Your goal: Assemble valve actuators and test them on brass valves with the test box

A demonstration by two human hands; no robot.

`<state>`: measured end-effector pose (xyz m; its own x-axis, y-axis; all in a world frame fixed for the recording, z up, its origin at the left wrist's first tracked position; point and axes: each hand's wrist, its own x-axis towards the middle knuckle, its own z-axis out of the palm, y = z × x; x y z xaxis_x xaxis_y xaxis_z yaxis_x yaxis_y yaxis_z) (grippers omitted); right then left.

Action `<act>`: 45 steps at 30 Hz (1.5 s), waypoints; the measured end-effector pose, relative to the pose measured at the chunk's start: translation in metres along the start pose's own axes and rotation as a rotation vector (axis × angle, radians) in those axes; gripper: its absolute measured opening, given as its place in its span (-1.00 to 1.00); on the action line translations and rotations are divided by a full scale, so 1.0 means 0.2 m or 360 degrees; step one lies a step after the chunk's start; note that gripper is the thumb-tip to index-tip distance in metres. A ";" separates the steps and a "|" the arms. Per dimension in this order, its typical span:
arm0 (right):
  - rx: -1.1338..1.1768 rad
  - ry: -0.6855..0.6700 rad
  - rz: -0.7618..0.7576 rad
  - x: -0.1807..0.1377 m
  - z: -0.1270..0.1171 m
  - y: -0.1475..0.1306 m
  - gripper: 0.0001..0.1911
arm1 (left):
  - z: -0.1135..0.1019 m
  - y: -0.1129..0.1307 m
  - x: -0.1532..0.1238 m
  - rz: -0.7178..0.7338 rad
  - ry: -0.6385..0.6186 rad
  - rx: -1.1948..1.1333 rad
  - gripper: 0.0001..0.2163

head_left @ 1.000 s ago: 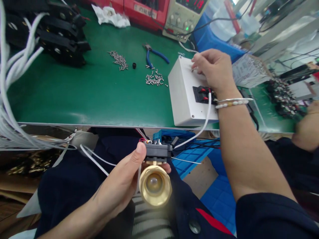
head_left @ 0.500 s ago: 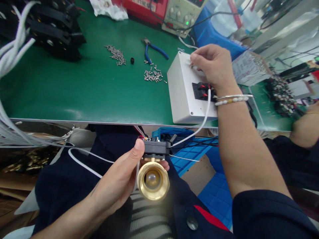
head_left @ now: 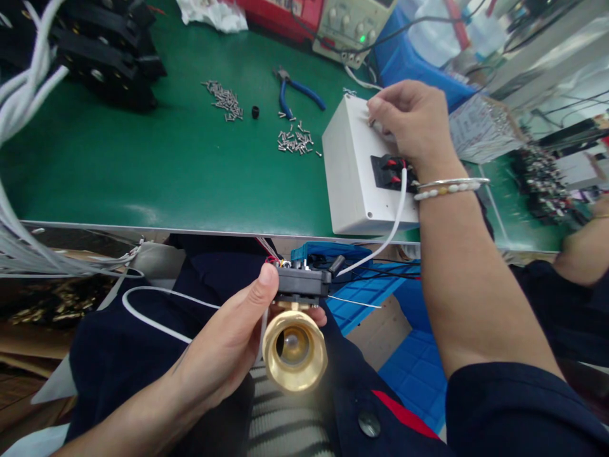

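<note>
My left hand (head_left: 228,343) is closed round a brass valve (head_left: 295,349) with a black actuator block (head_left: 301,283) on top, held over my lap below the bench edge. A white cable (head_left: 390,228) runs from the block up to a red and black terminal (head_left: 391,172) on a white box (head_left: 349,171) on the green mat. My right hand (head_left: 413,124) rests on top of that box, its fingertips pinched on a small toggle switch near the far edge.
On the green mat (head_left: 166,165) lie two heaps of small screws (head_left: 295,141), blue-handled pliers (head_left: 297,95) and black parts (head_left: 104,51). White cables (head_left: 19,89) hang at the left. A power supply (head_left: 352,25) stands behind. Another person's arm (head_left: 583,247) shows at the right.
The ball inside the brass valve has turned, so its bore looks partly open now. Both hands stay where they were; the view shifted slightly.
</note>
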<state>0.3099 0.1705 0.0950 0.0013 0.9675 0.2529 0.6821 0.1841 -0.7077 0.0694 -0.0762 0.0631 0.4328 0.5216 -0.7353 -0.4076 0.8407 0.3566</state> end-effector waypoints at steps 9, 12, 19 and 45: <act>0.0017 0.0035 -0.0001 -0.01 0.00 0.00 -0.79 | 0.01 0.02 -0.02 -0.0018 0.0021 0.0101 -0.35; 0.0006 0.0034 0.0009 -0.01 0.00 0.00 -0.80 | 0.01 0.02 -0.02 -0.0013 0.0000 0.0104 -0.35; -0.0043 0.0032 0.0020 -0.02 0.00 -0.02 -0.88 | -0.01 0.00 -0.01 0.0028 -0.0023 0.0073 -0.32; 0.0108 0.0345 -0.0360 0.01 -0.09 0.01 -0.90 | 0.01 0.02 -0.02 0.0228 -0.0055 -0.0066 -0.38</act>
<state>0.3237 0.1696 0.1059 0.0158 0.8425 0.5385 0.6327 0.4086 -0.6578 0.0668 -0.0753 0.0689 0.3951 0.6410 -0.6581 -0.4998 0.7511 0.4314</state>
